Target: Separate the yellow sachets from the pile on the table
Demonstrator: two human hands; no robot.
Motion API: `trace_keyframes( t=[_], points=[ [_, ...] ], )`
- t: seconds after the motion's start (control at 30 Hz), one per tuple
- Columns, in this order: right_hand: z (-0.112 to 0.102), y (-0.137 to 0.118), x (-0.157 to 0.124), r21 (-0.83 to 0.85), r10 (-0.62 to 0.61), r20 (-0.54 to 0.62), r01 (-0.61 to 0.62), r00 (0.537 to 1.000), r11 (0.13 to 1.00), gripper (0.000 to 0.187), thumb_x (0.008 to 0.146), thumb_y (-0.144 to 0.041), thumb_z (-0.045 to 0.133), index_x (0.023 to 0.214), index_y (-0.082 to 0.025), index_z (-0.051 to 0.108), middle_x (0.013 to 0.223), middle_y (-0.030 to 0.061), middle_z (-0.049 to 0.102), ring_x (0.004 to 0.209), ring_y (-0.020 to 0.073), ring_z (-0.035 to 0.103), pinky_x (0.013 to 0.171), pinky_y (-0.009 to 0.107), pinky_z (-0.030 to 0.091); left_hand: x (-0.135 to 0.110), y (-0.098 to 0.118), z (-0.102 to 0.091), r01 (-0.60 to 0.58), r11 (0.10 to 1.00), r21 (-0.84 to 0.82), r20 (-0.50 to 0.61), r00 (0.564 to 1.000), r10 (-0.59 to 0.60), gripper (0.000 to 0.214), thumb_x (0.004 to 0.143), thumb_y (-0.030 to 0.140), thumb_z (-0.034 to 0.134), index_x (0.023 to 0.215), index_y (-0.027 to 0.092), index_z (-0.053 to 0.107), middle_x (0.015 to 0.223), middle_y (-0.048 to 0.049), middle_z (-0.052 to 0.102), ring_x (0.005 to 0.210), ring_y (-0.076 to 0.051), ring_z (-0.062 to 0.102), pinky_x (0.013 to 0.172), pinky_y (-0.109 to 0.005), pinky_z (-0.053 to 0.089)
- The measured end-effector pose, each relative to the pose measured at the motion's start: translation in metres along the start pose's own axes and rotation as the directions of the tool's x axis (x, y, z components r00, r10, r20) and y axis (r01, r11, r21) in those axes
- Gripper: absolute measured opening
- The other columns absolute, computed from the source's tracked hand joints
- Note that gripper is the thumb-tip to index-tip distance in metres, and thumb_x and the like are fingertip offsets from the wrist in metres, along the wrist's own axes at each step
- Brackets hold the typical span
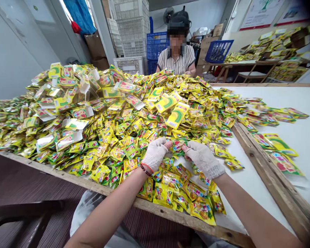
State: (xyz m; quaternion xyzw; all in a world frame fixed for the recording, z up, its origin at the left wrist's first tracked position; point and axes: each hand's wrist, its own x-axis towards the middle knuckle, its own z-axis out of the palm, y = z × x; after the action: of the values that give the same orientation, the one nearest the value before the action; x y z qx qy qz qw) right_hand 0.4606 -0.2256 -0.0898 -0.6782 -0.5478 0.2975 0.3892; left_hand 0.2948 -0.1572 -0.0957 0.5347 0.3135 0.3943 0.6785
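Packet (178,146), mid-frame, seems light, soft, slippery; my left hand (155,153) and right hand (203,159) pinch its 2 ends, probably the surest hold.

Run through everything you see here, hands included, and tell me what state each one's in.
Left hand: gloved, pinching one end of the green packet
Right hand: gloved, pinching the other end
Green packet: held between both hands
Packet heap: loose, spread out
Yellow boxes: lying loose
White crates: stacked
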Motion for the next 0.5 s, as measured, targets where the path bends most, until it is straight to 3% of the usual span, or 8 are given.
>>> trace_keyframes(
  t=[0.17, 0.27, 0.37, 0.5],
  points=[
    [0.002, 0.009, -0.004, -0.278, -0.155, -0.184, 0.100, 0.971, 0.955, 0.040, 0.089, -0.049, 0.044, 0.060, -0.021, 0.045, 0.058, -0.0012, 0.048, 0.059, 0.0136, 0.042, 0.056, 0.027, 0.031, -0.005, 0.002, 0.008, 0.077, 0.991, -0.108, 0.086, 0.994, -0.068, 0.045, 0.066, 0.052, 0.079, 0.077, 0.014, 0.058, 0.073, 0.0005, 0.054, 0.063, -0.009, 0.053, 0.062, -0.024, 0.054],
    [0.003, 0.008, -0.006, -0.315, -0.172, -0.180, 0.109, 0.969, 0.943, 0.040, 0.089, -0.050, 0.042, 0.061, -0.021, 0.046, 0.062, 0.0003, 0.051, 0.061, 0.0147, 0.044, 0.059, 0.028, 0.033, -0.006, 0.002, 0.011, 0.107, 0.987, -0.120, 0.100, 0.990, -0.096, 0.044, 0.061, 0.046, 0.084, 0.081, 0.014, 0.061, 0.083, -0.0044, 0.062, 0.072, -0.013, 0.059, 0.065, -0.025, 0.053],
    [0.004, 0.006, -0.009, -0.273, -0.157, -0.174, 0.105, 0.972, 0.956, 0.037, 0.087, -0.053, 0.044, 0.069, -0.022, 0.052, 0.070, 0.0029, 0.060, 0.067, 0.0177, 0.051, 0.063, 0.030, 0.040, -0.004, -0.002, 0.011, 0.084, 0.992, -0.100, 0.078, 0.994, -0.076, 0.042, 0.060, 0.042, 0.085, 0.076, 0.014, 0.059, 0.080, -0.0042, 0.062, 0.072, -0.015, 0.060, 0.063, -0.026, 0.052],
    [0.010, 0.002, -0.010, -0.033, -0.103, -0.102, 0.100, 0.990, 0.994, 0.035, 0.084, -0.056, 0.046, 0.092, -0.025, 0.061, 0.093, 0.0068, 0.071, 0.084, 0.0244, 0.064, 0.073, 0.036, 0.051, -0.003, -0.009, 0.011, 0.003, 1.000, -0.021, 0.073, 0.997, -0.002, 0.038, 0.063, 0.041, 0.080, 0.072, 0.016, 0.053, 0.070, -0.0003, 0.053, 0.061, -0.013, 0.056, 0.055, -0.025, 0.051]
  ],
)
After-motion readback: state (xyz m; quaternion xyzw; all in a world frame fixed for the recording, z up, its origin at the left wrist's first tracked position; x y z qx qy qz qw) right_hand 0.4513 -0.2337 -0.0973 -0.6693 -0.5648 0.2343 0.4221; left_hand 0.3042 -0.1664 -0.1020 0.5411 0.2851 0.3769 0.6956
